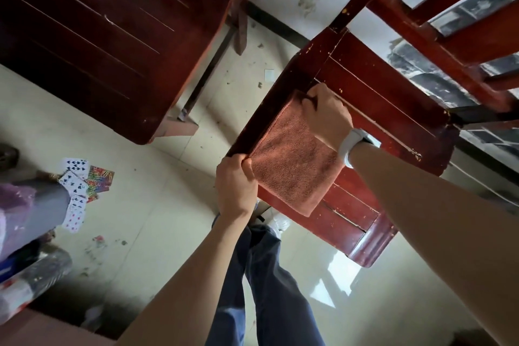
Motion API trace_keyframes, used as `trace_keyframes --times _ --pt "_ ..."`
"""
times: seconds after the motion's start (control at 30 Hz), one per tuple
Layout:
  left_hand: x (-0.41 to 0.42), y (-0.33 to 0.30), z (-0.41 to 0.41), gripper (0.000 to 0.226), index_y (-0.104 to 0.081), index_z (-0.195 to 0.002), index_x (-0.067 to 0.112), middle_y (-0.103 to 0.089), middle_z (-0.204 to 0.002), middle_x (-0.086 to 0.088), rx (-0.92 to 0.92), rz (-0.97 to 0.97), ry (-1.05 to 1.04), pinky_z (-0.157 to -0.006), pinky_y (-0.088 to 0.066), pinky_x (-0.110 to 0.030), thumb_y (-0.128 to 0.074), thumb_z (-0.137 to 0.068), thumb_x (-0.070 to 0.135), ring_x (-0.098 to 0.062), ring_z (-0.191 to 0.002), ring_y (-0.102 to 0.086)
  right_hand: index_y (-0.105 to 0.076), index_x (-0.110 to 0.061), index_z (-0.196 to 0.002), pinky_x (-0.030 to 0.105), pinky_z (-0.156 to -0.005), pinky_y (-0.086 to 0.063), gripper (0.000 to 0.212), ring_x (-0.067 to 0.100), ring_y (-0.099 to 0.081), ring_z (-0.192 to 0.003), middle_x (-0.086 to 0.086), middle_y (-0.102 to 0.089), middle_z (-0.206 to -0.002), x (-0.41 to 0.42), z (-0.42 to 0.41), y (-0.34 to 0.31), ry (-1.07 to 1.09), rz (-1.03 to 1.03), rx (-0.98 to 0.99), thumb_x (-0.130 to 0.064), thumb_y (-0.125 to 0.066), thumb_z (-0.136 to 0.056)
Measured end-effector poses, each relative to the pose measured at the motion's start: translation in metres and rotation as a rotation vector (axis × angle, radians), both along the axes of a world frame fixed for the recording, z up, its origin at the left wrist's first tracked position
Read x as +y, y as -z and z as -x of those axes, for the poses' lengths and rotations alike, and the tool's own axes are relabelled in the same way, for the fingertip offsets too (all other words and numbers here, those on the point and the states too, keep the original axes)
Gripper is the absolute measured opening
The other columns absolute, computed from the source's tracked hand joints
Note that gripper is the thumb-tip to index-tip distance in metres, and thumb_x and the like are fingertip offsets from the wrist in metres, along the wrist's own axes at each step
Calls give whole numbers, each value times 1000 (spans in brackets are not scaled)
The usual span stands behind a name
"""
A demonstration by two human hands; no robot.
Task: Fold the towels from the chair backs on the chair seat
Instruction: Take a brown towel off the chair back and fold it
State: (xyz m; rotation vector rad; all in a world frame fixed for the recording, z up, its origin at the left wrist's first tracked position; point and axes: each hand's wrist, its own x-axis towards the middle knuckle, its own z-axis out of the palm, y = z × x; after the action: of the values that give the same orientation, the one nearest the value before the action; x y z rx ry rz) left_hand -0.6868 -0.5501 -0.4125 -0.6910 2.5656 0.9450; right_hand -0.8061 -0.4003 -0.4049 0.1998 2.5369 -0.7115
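Observation:
A rust-orange towel [289,160] lies folded into a square on the dark red wooden chair seat [373,98], along the seat's left edge. My left hand [234,187] pinches the towel's near left corner at the seat's edge, fingers curled over it. My right hand [325,112], with a white band on the wrist, grips the towel's far corner with curled fingers. The chair's back slats [438,25] rise at the upper right with no towel showing on them.
A second dark red chair seat [106,36] fills the upper left. Playing cards [81,185] lie scattered on the pale tiled floor at the left, beside a person's knee [42,205]. My legs in blue trousers [269,284] stand below the chair.

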Motion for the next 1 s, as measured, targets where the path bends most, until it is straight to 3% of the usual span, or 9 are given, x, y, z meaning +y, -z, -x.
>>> trace_keyframes --times 0.07,0.13,0.2,0.3,0.43,0.73,0.87,0.97,1.0 --pt "-1 3 0 24 -59 -109 1 -63 -102 -19 -11 33 23 -84 -44 -38 -49 -92 16 -33 -98 -57 -48 -11 -114 44 -94 -42 27 23 -57 -92 7 -58 -108 -1 0 4 30 -71 12 -28 -42 -93" --pt "-2 5 -2 24 -58 -106 2 -62 -98 -19 55 118 58 -76 -48 -40 -53 -89 17 -35 -92 -58 -50 -12 -117 43 -101 -33 31 25 -48 -112 9 -52 -119 3 -3 4 39 -126 103 -30 -46 -92" --pt "-3 5 -5 29 -56 -109 8 -61 -103 -15 128 255 143 -76 -47 -39 -49 -84 21 -33 -95 -57 -54 -9 -115 41 -94 -35 29 27 -48 -109 11 -53 -117 7 -15 -3 11 -128 304 -23 -44 -91" --pt "5 4 -8 40 -49 -125 14 -53 -129 -10 223 314 481 -95 -39 -41 -45 -86 22 -27 -119 -47 -58 -5 -114 42 -95 -37 34 24 -49 -103 13 -57 -110 19 -50 -9 -167 -127 525 -12 -40 -86" --pt "18 19 -4 51 -37 -138 10 -33 -148 -14 228 284 841 -110 -27 -53 -37 -92 32 -31 -138 -29 -47 -10 -130 52 -112 -17 48 30 -38 -131 15 -48 -136 33 -94 13 -456 -373 386 -19 -43 -83" --pt "15 36 2 61 -24 -143 16 -21 -152 -13 140 294 864 -110 -18 -53 -34 -90 44 -33 -141 -16 -29 -21 -142 57 -111 -13 55 34 -26 -139 14 -29 -150 40 -98 37 -503 -451 247 -38 -35 -90" --pt "14 21 14 47 -45 -132 12 -38 -144 -17 190 156 792 -104 -34 -51 -39 -91 32 -35 -133 -36 -48 -10 -129 51 -112 -20 42 33 -30 -136 18 -39 -143 44 -109 22 -271 -198 363 -16 -43 -87" --pt "16 9 32 41 -46 -130 5 -47 -134 -19 206 51 555 -96 -45 -37 -45 -94 25 -31 -123 -48 -51 -7 -122 42 -95 -45 37 30 -48 -111 16 -51 -124 40 -126 0 247 -59 301 -11 -46 -86" --pt "17 5 40 44 -41 -133 4 -46 -134 -19 146 8 479 -98 -43 -36 -46 -94 25 -30 -124 -46 -49 -8 -122 34 -86 -46 35 28 -50 -104 12 -50 -117 37 -130 -5 446 1 202 -14 -48 -87"
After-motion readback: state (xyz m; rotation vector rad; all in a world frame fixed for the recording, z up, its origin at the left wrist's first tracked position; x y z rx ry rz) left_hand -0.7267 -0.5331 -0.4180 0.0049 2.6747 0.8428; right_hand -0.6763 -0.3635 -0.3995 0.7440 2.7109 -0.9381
